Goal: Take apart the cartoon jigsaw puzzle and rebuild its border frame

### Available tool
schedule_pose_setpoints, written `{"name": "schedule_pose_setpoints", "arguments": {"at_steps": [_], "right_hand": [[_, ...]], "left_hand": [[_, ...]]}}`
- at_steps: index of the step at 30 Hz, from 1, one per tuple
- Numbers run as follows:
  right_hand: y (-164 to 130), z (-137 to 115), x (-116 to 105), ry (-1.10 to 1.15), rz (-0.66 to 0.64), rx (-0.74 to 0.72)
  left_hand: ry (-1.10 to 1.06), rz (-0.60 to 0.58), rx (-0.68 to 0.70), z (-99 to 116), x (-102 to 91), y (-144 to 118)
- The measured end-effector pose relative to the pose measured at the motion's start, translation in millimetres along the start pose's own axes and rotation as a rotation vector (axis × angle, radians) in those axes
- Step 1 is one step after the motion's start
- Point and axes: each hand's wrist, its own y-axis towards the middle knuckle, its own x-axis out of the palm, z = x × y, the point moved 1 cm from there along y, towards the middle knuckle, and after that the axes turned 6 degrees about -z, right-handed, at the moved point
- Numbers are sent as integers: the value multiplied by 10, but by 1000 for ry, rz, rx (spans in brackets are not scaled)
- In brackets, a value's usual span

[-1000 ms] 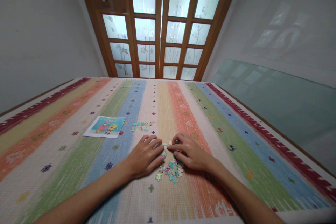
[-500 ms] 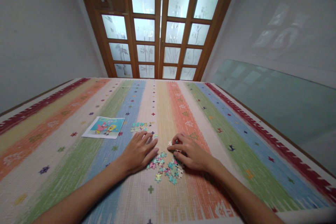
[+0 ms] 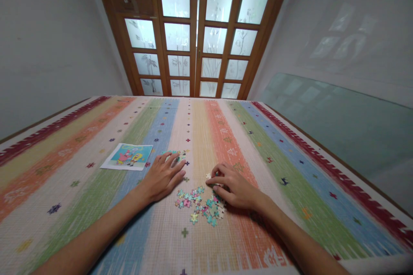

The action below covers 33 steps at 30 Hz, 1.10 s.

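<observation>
1. The left hand [image 3: 163, 177] lies palm down on the striped rug [image 3: 290, 154], fingers stretched out and slightly apart, holding nothing that shows.
2. Its fingertips [image 3: 178, 165] reach the near edge of a small row of joined puzzle pieces [image 3: 177, 154], which sits beyond the loose pile and partly under those fingers.
3. The right hand [image 3: 234, 189] rests on the rug at the far right edge of the loose pile of jigsaw pieces [image 3: 200, 203], fingers curled together toward the thumb; whether they pinch a piece cannot be told.
4. The pile, mostly teal with pink and yellow bits, lies scattered between the two hands, nearer the person than both sets of fingertips.
5. A printed cartoon reference picture [image 3: 128, 156] lies flat left of the pile, just beyond the left hand and apart from it.
6. Far beyond the pile, past the rug's end, stands a wooden door with frosted glass panes [image 3: 193, 34].
</observation>
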Motion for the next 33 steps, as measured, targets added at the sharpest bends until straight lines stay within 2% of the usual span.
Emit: {"name": "schedule_pose_setpoints", "arguments": {"at_steps": [9, 13, 18, 25, 33], "right_hand": [[-5, 116, -8, 19, 95, 37], [-17, 156, -44, 56, 94, 73], [-22, 150, -41, 91, 24, 68], [-21, 135, 9, 132, 29, 76], [-7, 93, -2, 163, 35, 92]], "left_hand": [[-33, 30, 30, -13, -10, 2], [-108, 50, 38, 9, -59, 14], [-275, 57, 65, 176, -156, 34], [-458, -12, 143, 493, -232, 46], [-576, -41, 119, 595, -277, 53]]}}
